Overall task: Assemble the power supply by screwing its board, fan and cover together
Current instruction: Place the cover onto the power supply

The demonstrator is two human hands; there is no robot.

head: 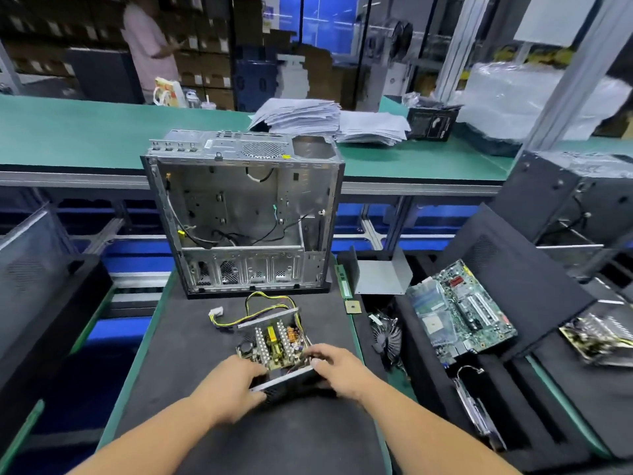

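Note:
The open power supply (274,344) lies on the black mat in front of me. Its board with heatsinks and a yellow transformer shows inside the metal housing. Yellow and black cables (263,305) loop out of its far side to a white connector (216,311). My left hand (230,389) grips the near left corner of the housing. My right hand (337,370) holds the near right edge, fingers curled over the rim. A black round fan (387,339) lies to the right, off the mat. No cover or screwdriver can be made out.
An empty computer case (245,214) stands open just behind the power supply. On the right lie a grey metal plate (380,277), a small CPU chip (352,306), a motherboard (459,317) and black foam trays (520,289). A person stands far back left.

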